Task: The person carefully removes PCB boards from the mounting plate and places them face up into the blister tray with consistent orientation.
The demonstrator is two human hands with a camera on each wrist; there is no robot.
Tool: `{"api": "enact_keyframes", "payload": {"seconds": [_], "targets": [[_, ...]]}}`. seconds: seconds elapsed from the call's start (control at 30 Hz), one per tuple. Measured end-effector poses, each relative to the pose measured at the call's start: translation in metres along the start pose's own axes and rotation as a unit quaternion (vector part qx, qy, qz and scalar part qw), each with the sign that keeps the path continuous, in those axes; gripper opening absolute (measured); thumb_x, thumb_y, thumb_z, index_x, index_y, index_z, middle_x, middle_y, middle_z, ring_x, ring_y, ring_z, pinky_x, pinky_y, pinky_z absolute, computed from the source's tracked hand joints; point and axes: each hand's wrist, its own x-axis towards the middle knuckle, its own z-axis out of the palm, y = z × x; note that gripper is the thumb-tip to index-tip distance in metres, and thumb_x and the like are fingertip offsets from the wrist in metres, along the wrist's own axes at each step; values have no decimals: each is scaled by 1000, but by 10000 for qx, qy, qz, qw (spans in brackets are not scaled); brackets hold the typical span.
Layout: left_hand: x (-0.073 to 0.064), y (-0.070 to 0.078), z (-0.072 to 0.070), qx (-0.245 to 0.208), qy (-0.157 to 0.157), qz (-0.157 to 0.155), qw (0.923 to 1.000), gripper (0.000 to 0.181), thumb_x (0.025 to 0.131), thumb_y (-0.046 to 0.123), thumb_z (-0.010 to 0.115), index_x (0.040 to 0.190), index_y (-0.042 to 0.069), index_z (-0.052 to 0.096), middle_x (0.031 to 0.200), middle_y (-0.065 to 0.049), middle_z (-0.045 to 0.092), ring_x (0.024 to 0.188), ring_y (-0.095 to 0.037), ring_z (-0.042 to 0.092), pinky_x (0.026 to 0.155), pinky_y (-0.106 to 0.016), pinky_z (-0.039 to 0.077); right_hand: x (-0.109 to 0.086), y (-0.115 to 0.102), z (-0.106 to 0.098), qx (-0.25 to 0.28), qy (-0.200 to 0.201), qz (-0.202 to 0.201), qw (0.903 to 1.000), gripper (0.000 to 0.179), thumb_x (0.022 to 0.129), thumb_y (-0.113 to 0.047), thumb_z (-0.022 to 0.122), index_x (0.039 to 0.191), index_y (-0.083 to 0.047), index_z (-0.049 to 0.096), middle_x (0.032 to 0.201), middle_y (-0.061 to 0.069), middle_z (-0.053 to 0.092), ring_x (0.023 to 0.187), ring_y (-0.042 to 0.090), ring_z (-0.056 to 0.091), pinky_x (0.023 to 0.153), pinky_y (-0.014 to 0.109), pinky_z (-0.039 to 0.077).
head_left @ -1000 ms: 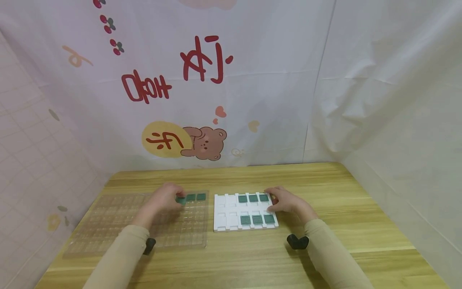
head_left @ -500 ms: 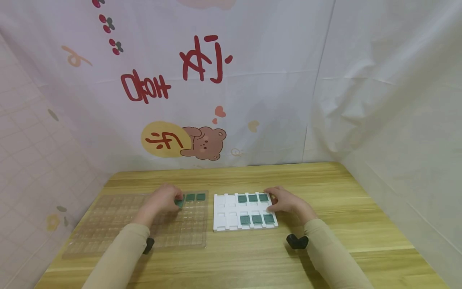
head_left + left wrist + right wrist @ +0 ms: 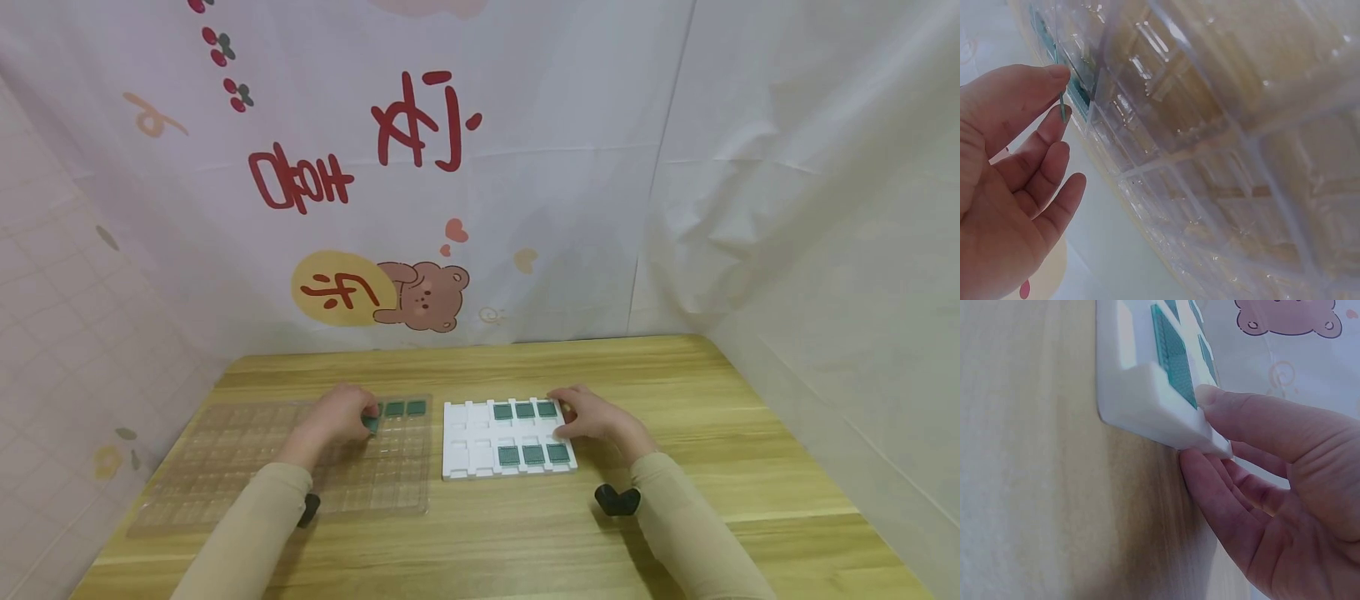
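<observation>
My left hand (image 3: 339,414) pinches a thin green square circuit board (image 3: 371,424) between thumb and fingertips, close over the far row of the clear plastic tray (image 3: 406,508). In the left wrist view, that same board (image 3: 1062,106) shows edge-on, as a thin line. Other green boards (image 3: 416,407) lie in the tray's far row, right beside these fingers. With thumb on top and fingers against its side, my right hand (image 3: 592,416) grips the right end of a white slotted tray (image 3: 459,455). Its right-hand slots hold several green boards (image 3: 1174,359) in two rows; the left slots show bare white.
Both trays lie on a wood-grain table (image 3: 495,542), with a narrow strip of wood between them. A printed white cloth (image 3: 570,233) hangs behind the table and along its sides. Black wrist mounts (image 3: 618,501) sit under both forearms.
My left hand has drawn slightly left, and the pinched green board has come with it, tilted away from the row. My right hand keeps its hold on the white tray.
</observation>
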Motion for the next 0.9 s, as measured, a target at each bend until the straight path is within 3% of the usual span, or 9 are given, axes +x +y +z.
{"api": "enact_keyframes", "payload": {"seconds": [0.57, 0.9], "targets": [[3, -3, 5, 100, 19, 136, 9999, 21, 70, -4, 76, 88, 7, 71, 88, -3, 69, 81, -18, 59, 77, -43, 52, 1, 0, -1, 158, 77, 90, 9998, 69, 81, -13, 81, 141, -2, 49, 136, 22, 43, 103, 27, 54, 95, 48, 45], [1, -3, 4, 26, -1, 94, 10000, 22, 72, -4, 76, 91, 7, 73, 91, -3, 69, 86, -21, 61, 78, -45, 53, 0, -3, -1, 72, 60, 136, 9999, 68, 82, -14, 81, 141, -2, 50, 131, 19, 46, 101, 26, 53, 94, 47, 46]]}}
